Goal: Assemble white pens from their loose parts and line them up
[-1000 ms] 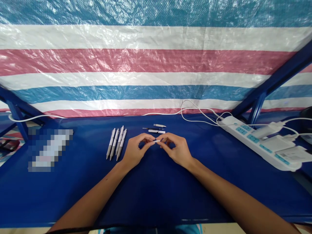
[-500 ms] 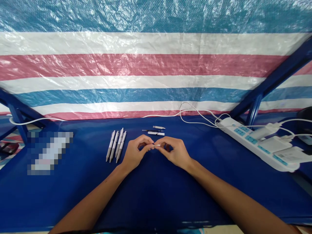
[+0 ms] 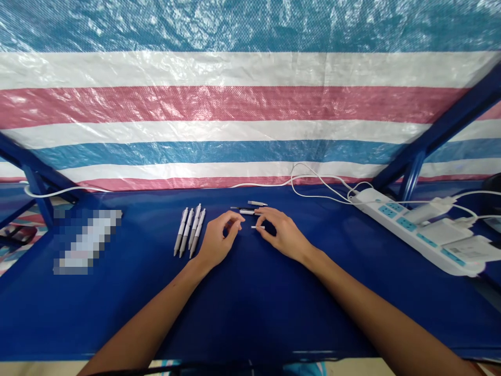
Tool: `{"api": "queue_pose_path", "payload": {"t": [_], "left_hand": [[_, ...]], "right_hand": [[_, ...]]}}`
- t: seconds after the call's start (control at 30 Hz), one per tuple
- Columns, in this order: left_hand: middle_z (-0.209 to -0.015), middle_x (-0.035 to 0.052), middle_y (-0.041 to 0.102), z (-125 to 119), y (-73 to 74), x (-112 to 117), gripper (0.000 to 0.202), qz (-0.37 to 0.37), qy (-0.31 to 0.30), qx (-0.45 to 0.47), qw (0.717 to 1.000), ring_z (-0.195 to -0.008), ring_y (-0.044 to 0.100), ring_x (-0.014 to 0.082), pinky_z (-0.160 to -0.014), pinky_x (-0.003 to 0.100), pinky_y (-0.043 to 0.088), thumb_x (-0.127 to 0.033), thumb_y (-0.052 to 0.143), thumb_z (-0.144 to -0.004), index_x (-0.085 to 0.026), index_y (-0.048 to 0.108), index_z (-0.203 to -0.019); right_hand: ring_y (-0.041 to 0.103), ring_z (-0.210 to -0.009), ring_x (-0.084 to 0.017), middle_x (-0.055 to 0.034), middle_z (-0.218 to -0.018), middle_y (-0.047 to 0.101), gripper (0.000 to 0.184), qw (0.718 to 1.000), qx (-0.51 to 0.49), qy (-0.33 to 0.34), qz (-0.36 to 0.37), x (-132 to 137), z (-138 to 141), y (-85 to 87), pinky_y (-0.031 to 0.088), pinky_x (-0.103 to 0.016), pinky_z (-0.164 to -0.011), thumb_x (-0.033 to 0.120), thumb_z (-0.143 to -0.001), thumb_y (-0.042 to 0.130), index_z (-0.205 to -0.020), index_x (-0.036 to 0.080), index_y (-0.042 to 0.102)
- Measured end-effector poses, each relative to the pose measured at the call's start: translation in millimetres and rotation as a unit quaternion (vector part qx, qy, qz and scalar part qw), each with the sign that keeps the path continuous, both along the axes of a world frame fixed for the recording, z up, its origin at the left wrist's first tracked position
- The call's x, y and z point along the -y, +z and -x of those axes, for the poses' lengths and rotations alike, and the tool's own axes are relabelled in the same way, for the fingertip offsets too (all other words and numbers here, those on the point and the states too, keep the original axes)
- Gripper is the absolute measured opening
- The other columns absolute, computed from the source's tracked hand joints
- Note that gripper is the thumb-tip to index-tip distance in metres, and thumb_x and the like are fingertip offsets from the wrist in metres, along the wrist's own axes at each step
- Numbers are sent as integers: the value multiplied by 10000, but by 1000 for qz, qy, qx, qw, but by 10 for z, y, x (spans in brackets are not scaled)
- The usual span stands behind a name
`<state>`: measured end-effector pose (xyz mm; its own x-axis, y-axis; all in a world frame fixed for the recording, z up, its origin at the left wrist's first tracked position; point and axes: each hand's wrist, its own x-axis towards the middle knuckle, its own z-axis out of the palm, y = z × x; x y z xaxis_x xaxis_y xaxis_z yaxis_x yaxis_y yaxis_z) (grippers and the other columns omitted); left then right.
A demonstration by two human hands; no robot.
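Observation:
My left hand (image 3: 219, 237) is curled, its thumb and fingertips nearly together; whether something tiny sits between them I cannot make out. My right hand (image 3: 285, 234) has its thumb and forefinger apart. By the right thumb's tip lies a small white pen piece (image 3: 255, 227). Above it, the right fingertips reach the end of a white pen barrel (image 3: 246, 212), which they partly cover. A thin dark refill (image 3: 236, 208) lies just behind the barrel, and another short white pen part (image 3: 257, 203) is farther back.
Several white-and-grey click pens (image 3: 189, 231) lie side by side left of my left hand on the blue table (image 3: 235, 313). At right stands a white power strip (image 3: 415, 230) with plugs and cables. A blurred-out pale item (image 3: 90, 240) lies at left. Striped sheeting hangs behind.
My hands have drawn apart from the small white piece they were both pinching. The right fingers have spread and reached toward the pen barrel. The view has shifted slightly.

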<state>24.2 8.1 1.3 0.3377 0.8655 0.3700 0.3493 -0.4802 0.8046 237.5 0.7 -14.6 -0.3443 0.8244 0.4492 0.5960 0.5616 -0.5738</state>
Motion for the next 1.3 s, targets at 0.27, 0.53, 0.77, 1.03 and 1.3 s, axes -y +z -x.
{"api": "queue_pose_path", "payload": {"t": [0.27, 0.53, 0.77, 1.03, 1.3], "left_hand": [[-812, 42, 693, 2, -57, -33, 201, -78, -27, -59, 995, -781, 610, 193, -732, 299, 506, -223, 484, -957, -199, 678, -913], [-977, 81, 700, 2, -104, -44, 226, -130, -24, -99, 986, -1019, 590, 251, -947, 412, 498, -178, 473, -961, -205, 696, -986], [-1113, 91, 709, 0, -163, -71, 212, -109, -55, -172, 977, -1118, 570, 273, -977, 434, 466, -137, 546, -935, -203, 687, -1079], [-987, 68, 697, 16, -192, -79, 185, -87, -55, -210, 972, -957, 594, 243, -844, 379, 464, -160, 542, -976, -206, 717, -1010], [-995, 64, 663, 27, -229, -93, 274, -52, 11, -120, 991, -974, 599, 227, -923, 367, 493, -86, 435, -984, -189, 687, -1014]], "right_hand": [[690, -1073, -253, -97, -1073, 734, 82, 999, -9, 47, 7, 39, 31, 47, 566, -440, -929, 148, -869, 597, -852, 222, 627], [684, -1120, -257, -91, -1124, 736, 63, 998, -20, 53, 6, 63, 57, 72, 542, -447, -982, 184, -881, 604, -850, 232, 631], [719, -1031, -241, -74, -1045, 747, 79, 996, -22, 83, 36, 77, 74, 65, 573, -378, -884, 163, -877, 588, -853, 233, 616], [732, -867, -209, -57, -960, 757, 48, 997, -39, 62, 34, 58, 54, 111, 576, -330, -803, 216, -888, 585, -876, 224, 631], [613, -570, -145, -12, -690, 653, 141, 991, -105, -56, 55, 37, 41, 126, 518, -246, -557, 332, -873, 579, -809, 211, 614]]}}
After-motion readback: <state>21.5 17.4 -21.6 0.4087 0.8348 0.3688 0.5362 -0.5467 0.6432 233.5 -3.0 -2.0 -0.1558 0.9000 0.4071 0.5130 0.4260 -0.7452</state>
